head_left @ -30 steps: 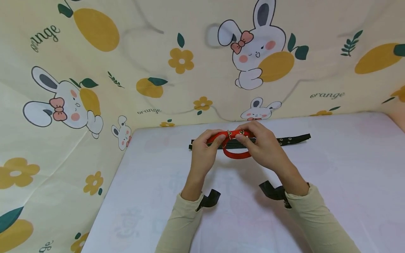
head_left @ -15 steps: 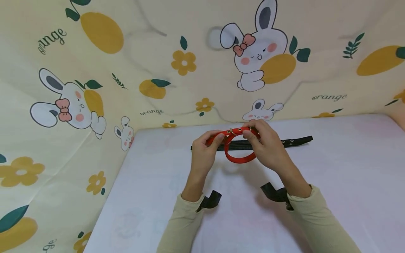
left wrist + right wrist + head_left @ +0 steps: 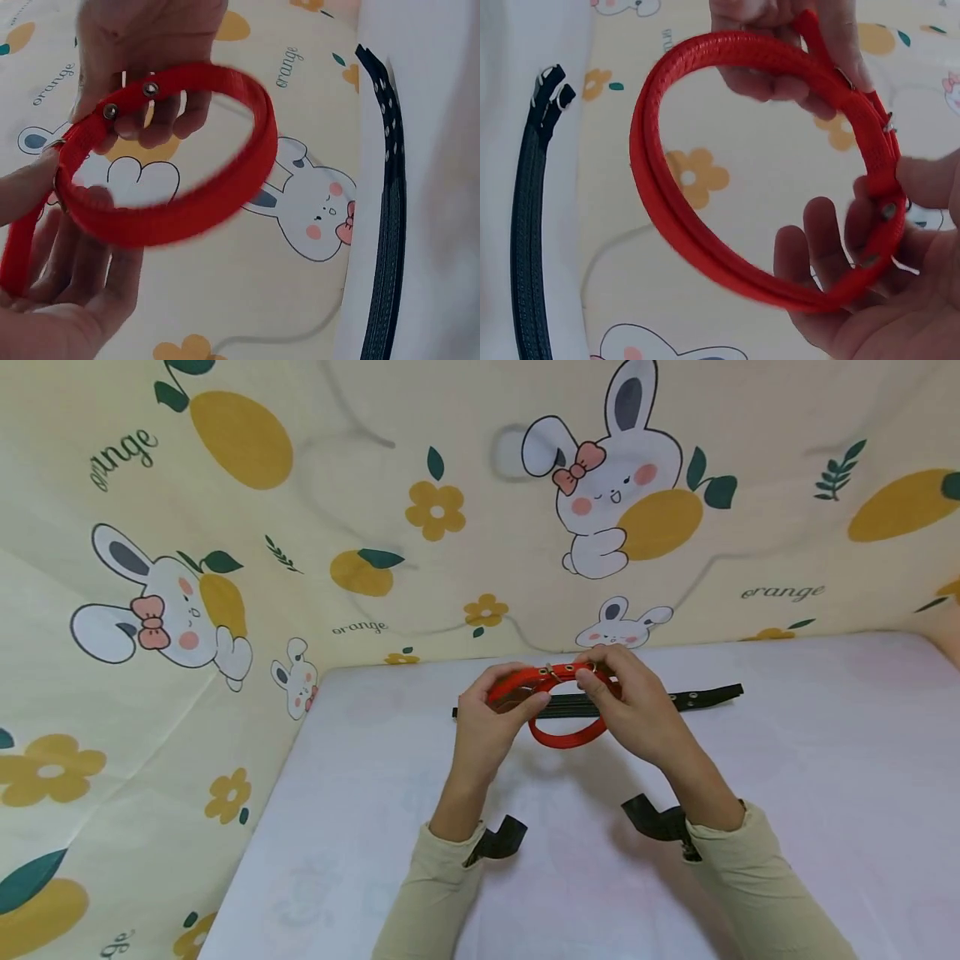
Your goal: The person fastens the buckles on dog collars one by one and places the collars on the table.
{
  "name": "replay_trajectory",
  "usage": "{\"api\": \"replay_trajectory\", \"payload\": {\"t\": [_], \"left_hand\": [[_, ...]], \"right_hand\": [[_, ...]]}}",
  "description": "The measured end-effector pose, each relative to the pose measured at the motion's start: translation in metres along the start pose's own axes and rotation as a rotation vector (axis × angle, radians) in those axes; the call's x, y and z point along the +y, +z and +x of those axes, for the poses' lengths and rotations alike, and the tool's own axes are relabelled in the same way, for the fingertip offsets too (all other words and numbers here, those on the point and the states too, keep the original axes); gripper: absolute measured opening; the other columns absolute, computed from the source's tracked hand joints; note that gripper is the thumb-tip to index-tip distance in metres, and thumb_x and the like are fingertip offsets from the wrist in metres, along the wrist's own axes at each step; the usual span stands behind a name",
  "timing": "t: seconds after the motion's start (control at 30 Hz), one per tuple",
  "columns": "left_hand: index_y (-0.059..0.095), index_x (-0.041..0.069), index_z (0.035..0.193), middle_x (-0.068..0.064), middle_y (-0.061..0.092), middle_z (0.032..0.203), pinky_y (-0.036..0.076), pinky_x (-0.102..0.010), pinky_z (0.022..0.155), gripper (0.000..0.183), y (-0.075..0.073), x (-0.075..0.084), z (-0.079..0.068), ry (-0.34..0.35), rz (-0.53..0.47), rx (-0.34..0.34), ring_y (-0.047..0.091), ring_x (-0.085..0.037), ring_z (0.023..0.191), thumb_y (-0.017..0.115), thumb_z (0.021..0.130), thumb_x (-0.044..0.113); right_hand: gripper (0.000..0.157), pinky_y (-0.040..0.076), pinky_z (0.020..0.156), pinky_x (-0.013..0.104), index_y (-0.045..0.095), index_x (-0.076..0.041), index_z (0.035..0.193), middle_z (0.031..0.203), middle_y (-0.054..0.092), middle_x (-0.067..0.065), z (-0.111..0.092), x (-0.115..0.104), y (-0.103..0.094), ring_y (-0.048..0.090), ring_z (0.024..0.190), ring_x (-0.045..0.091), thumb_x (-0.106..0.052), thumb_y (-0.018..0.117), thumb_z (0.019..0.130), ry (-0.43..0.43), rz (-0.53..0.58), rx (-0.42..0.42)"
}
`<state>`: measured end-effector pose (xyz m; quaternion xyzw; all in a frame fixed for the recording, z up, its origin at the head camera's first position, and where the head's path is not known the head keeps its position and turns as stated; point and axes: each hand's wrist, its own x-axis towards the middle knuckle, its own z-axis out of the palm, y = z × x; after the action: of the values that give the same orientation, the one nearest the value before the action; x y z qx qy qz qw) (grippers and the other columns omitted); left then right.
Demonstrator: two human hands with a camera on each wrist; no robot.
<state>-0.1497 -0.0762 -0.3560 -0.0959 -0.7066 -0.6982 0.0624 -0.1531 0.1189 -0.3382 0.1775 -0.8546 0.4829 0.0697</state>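
Observation:
A red collar (image 3: pixel 566 741) with metal-rimmed holes and a metal buckle (image 3: pixel 889 124) is held up above the table, its strap fastened into a round loop. My left hand (image 3: pixel 485 727) holds it on the buckle side, where the thumb lies beside the buckle and the loose strap end. On the other side my right hand (image 3: pixel 636 710) grips the holed part of the band between thumb and fingers. Black straps (image 3: pixel 705 697) with eyelets lie side by side on the table behind the hands; the red collar and the hands partly hide them in the head view.
The white table (image 3: pixel 360 810) meets a cloth backdrop (image 3: pixel 300 468) printed with rabbits and oranges at its back and left. Black bands (image 3: pixel 504 838) stick out from both sleeve cuffs.
The red loop has tilted and now shows a wider ring below the hands. My left thumb has shifted right and down off the strap. The black straps stay where they were.

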Motion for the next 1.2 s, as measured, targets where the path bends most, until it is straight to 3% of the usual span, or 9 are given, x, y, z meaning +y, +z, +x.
{"api": "replay_trajectory", "payload": {"t": [0.13, 0.27, 0.4, 0.5, 0.77, 0.9, 1.07, 1.2], "left_hand": [[0.058, 0.007, 0.126, -0.015, 0.073, 0.109, 0.057, -0.026, 0.084, 0.045, 0.001, -0.001, 0.001, -0.035, -0.095, 0.056, 0.067, -0.016, 0.093, 0.077, 0.085, 0.005], [0.058, 0.007, 0.120, -0.011, 0.074, 0.109, 0.055, -0.026, 0.082, 0.040, 0.003, -0.002, -0.001, -0.055, -0.160, 0.058, 0.064, -0.014, 0.095, 0.076, 0.085, 0.002], [0.064, 0.000, 0.114, -0.014, 0.071, 0.108, 0.056, -0.025, 0.082, 0.029, 0.005, -0.002, -0.003, -0.013, -0.104, 0.041, 0.063, -0.015, 0.095, 0.075, 0.087, 0.006], [0.069, -0.001, 0.111, -0.016, 0.069, 0.109, 0.056, -0.023, 0.082, 0.027, 0.004, 0.000, -0.003, 0.047, -0.045, 0.023, 0.063, -0.016, 0.096, 0.076, 0.087, 0.008], [0.073, 0.001, 0.110, -0.015, 0.072, 0.109, 0.056, -0.022, 0.082, 0.027, 0.004, 0.000, 0.000, 0.153, 0.037, 0.070, 0.066, -0.016, 0.099, 0.078, 0.085, 0.007], [0.070, 0.001, 0.115, -0.017, 0.071, 0.113, 0.057, -0.026, 0.089, 0.033, 0.002, 0.001, 0.002, 0.115, 0.047, 0.061, 0.067, -0.020, 0.102, 0.078, 0.083, 0.007], [0.067, 0.003, 0.120, -0.017, 0.068, 0.113, 0.059, -0.032, 0.090, 0.038, -0.005, 0.001, 0.000, -0.014, 0.083, -0.024, 0.071, -0.026, 0.099, 0.078, 0.084, 0.005], [0.069, 0.004, 0.119, -0.016, 0.070, 0.114, 0.059, -0.032, 0.088, 0.033, -0.007, 0.000, 0.001, -0.024, 0.113, -0.024, 0.072, -0.026, 0.098, 0.076, 0.087, 0.006]], "right_hand": [[0.030, 0.052, 0.094, 0.047, 0.060, -0.012, 0.127, 0.124, 0.061, 0.006, 0.001, 0.001, 0.000, 0.056, 0.111, 0.023, -0.029, 0.056, 0.102, -0.005, 0.010, -0.035], [0.034, 0.054, 0.096, 0.050, 0.063, -0.014, 0.126, 0.125, 0.063, 0.005, -0.002, 0.003, 0.001, 0.059, 0.115, 0.025, -0.033, 0.062, 0.099, -0.004, -0.002, -0.020], [0.032, 0.056, 0.089, 0.028, 0.068, -0.013, 0.122, 0.122, 0.066, 0.006, -0.005, 0.001, 0.000, 0.064, 0.110, 0.024, -0.032, 0.066, 0.096, 0.023, 0.019, 0.028], [0.034, 0.050, 0.083, 0.012, 0.069, -0.013, 0.121, 0.124, 0.067, 0.006, -0.003, 0.001, 0.000, 0.064, 0.110, 0.025, -0.034, 0.068, 0.095, 0.059, 0.046, 0.044], [0.033, 0.054, 0.079, 0.017, 0.069, -0.013, 0.121, 0.119, 0.069, 0.005, 0.000, 0.002, -0.001, 0.067, 0.103, 0.024, -0.034, 0.067, 0.095, 0.077, 0.077, 0.015], [0.033, 0.053, 0.079, 0.016, 0.068, -0.013, 0.121, 0.118, 0.070, 0.005, 0.001, 0.001, -0.003, 0.065, 0.110, 0.024, -0.034, 0.067, 0.096, 0.078, 0.080, 0.016], [0.031, 0.050, 0.083, 0.010, 0.069, -0.012, 0.121, 0.124, 0.068, 0.007, 0.000, 0.003, -0.004, 0.055, 0.127, 0.023, -0.031, 0.067, 0.096, 0.074, 0.083, 0.025], [0.031, 0.053, 0.080, 0.014, 0.069, -0.011, 0.121, 0.126, 0.066, 0.009, 0.001, 0.005, -0.007, 0.065, 0.112, 0.026, -0.027, 0.069, 0.094, 0.079, 0.093, -0.018]]}}
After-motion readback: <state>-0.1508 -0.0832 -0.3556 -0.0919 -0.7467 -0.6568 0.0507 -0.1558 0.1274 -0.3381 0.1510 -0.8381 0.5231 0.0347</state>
